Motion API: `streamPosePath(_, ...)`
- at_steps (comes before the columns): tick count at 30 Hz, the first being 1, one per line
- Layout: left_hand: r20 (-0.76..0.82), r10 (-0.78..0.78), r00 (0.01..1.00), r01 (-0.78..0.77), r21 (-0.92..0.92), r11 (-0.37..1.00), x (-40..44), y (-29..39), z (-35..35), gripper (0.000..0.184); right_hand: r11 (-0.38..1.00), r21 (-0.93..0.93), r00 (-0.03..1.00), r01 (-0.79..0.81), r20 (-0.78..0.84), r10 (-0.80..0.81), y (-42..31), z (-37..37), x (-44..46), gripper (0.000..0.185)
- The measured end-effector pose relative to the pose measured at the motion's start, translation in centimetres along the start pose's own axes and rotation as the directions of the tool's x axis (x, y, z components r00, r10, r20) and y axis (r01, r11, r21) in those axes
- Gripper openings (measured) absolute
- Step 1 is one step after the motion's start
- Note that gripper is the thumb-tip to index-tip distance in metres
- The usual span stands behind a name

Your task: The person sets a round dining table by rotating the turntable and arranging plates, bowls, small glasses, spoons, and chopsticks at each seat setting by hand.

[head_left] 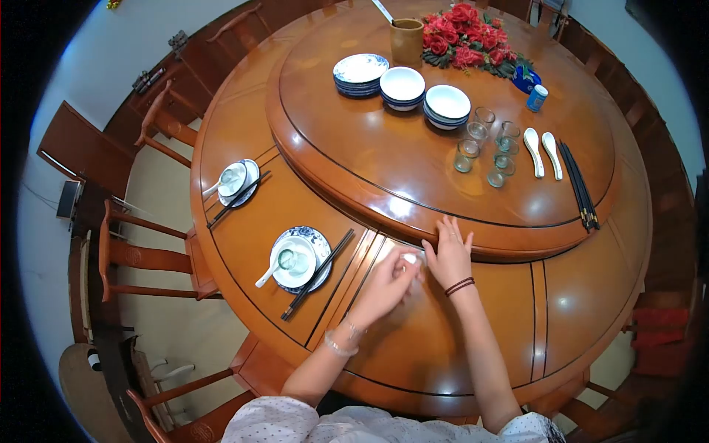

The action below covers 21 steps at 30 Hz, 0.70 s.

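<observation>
My left hand (390, 284) is closed above the table just short of the turntable, with a small white thing (412, 259) at its fingertips, perhaps a crumpled tissue. Beside it, my right hand (450, 256) has its fingers stretched out over the rim of the round wooden turntable (354, 173), holding nothing. To the left of my hands lies a blue-and-white plate (322, 245) bearing a white bowl, a glass and a spoon (267, 276). Black chopsticks (317, 275) rest along its right side.
Another place setting (235, 181) is farther left. On the turntable stand stacked plates (360, 70), two bowl stacks (402, 87) (447, 107), several glasses (496, 162), two white spoons (543, 155), black chopsticks (578, 184), a brown pot (407, 43), a blue can (537, 98) and red flowers (467, 37). Wooden chairs (144, 255) surround the table.
</observation>
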<state>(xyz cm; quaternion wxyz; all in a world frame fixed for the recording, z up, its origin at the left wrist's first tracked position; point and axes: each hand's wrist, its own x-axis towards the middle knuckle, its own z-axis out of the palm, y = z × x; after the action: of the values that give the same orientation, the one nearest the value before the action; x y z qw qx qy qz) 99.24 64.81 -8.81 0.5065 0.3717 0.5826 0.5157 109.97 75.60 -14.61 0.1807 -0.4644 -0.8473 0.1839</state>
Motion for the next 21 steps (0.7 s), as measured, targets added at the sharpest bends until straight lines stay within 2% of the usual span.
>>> streamPosePath(1,-0.026,0.030,0.999,-0.032,-0.043,0.999,1.6,0.4,0.0,0.026,0.994,0.078,0.994,0.074,-0.090,-0.067,-0.3,0.0,0.6,0.044)
streamPosePath(2,-0.052,0.059,0.997,-0.063,-0.084,0.994,3.3,0.7,0.0,0.027,0.973,0.158,0.961,0.169,-0.248,-0.126,-0.7,0.1,1.4,0.029)
streamPosePath(3,-0.099,0.067,0.993,-0.077,-0.107,0.991,4.8,0.9,0.1,0.028,0.933,0.342,0.985,0.113,-0.161,-0.061,-1.1,-0.2,2.5,0.021)
streamPosePath(4,-0.127,0.168,0.978,-0.178,-0.075,0.981,6.6,0.6,0.0,0.029,0.860,0.508,0.998,0.042,-0.062,-0.012,-1.4,-0.3,3.6,0.015)
streamPosePath(5,-0.161,0.147,0.976,-0.166,-0.108,0.980,8.2,0.5,-0.2,0.029,0.817,0.559,0.962,0.144,-0.271,0.016,-2.1,0.0,4.7,0.017)
streamPosePath(6,-0.198,0.123,0.973,-0.151,-0.135,0.979,9.8,0.5,-0.5,0.029,0.815,0.562,0.964,0.140,-0.265,0.017,-1.7,0.3,5.9,0.017)
streamPosePath(8,-0.219,0.150,0.964,-0.174,-0.097,0.980,12.5,0.4,-1.2,0.025,0.705,0.704,0.975,-0.089,-0.082,0.205,-1.6,0.5,8.1,0.019)
streamPosePath(9,-0.236,0.175,0.956,-0.193,-0.055,0.980,13.7,0.4,-1.6,0.024,0.729,0.684,0.974,-0.024,-0.150,0.172,-1.4,0.4,9.1,0.023)
streamPosePath(12,-0.213,0.153,0.965,-0.152,0.020,0.988,17.1,0.4,-3.4,0.026,0.698,0.715,0.965,-0.026,-0.164,0.204,0.0,1.4,13.2,0.028)
streamPosePath(13,-0.263,0.131,0.956,-0.144,-0.029,0.989,17.9,1.1,-3.2,0.032,0.712,0.699,0.965,-0.071,-0.134,0.227,0.8,1.7,14.8,0.026)
streamPosePath(14,-0.269,0.064,0.961,-0.071,-0.015,0.997,18.8,1.7,-3.7,0.029,0.717,0.693,0.965,-0.071,-0.134,0.225,1.1,2.1,16.5,0.026)
streamPosePath(16,-0.316,0.178,0.932,-0.193,-0.017,0.981,21.6,2.0,-4.6,0.026,0.554,0.833,0.894,0.004,-0.252,0.372,1.7,3.2,19.9,0.029)
streamPosePath(17,-0.379,0.169,0.910,-0.206,-0.057,0.977,23.0,2.2,-5.1,0.029,0.560,0.828,0.895,0.000,-0.250,0.369,2.0,3.2,21.4,0.029)
streamPosePath(19,-0.490,0.130,0.862,-0.220,-0.130,0.967,25.7,3.3,-6.0,0.038,0.310,0.923,0.848,-0.230,0.034,0.528,1.8,2.2,23.8,0.047)
streamPosePath(20,-0.542,0.104,0.834,-0.219,-0.153,0.964,27.3,3.6,-6.3,0.043,0.283,0.941,0.870,-0.186,0.024,0.492,2.2,2.1,24.7,0.057)
streamPosePath(21,-0.542,0.094,0.835,-0.212,-0.160,0.964,28.4,3.9,-6.6,0.043,0.279,0.940,0.859,-0.197,0.029,0.511,2.0,1.8,25.4,0.057)
